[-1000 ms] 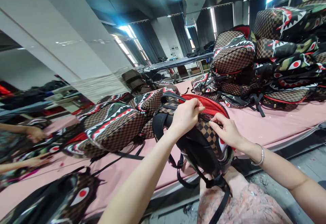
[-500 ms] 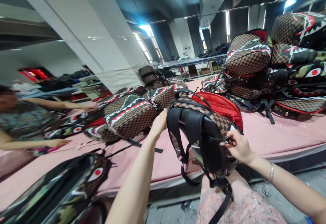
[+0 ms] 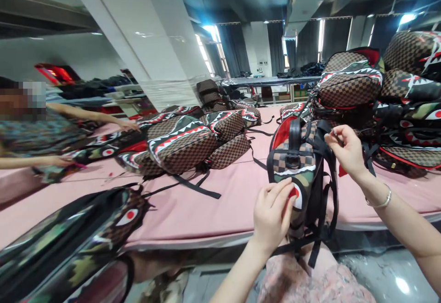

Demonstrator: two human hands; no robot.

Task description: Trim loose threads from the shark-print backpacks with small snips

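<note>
A backpack (image 3: pixel 294 163) in brown check and camouflage, with a shark eye on its side, stands upright before me at the table's near edge. Its top gapes and shows red lining. My left hand (image 3: pixel 274 213) is closed at the eye patch, thumb and fingers pressed against the side panel. Beside the black shoulder straps (image 3: pixel 325 151), my right hand (image 3: pixel 347 151) is pinched around a small dark thing, partly hidden by the fingers; its kind I cannot make out. A bracelet circles the right wrist.
Checked shark-mouth backpacks (image 3: pixel 182 144) lie along the pink-covered table (image 3: pixel 237 193). More are piled (image 3: pixel 351 80) at the right. An open camouflage backpack (image 3: pixel 79 243) lies at the near left. Another person (image 3: pixel 34 128) handles a bag at the far left.
The backpack has turned so its side faces me. My left hand has moved from its top edge down to the eye patch; my right hand has risen to the straps.
</note>
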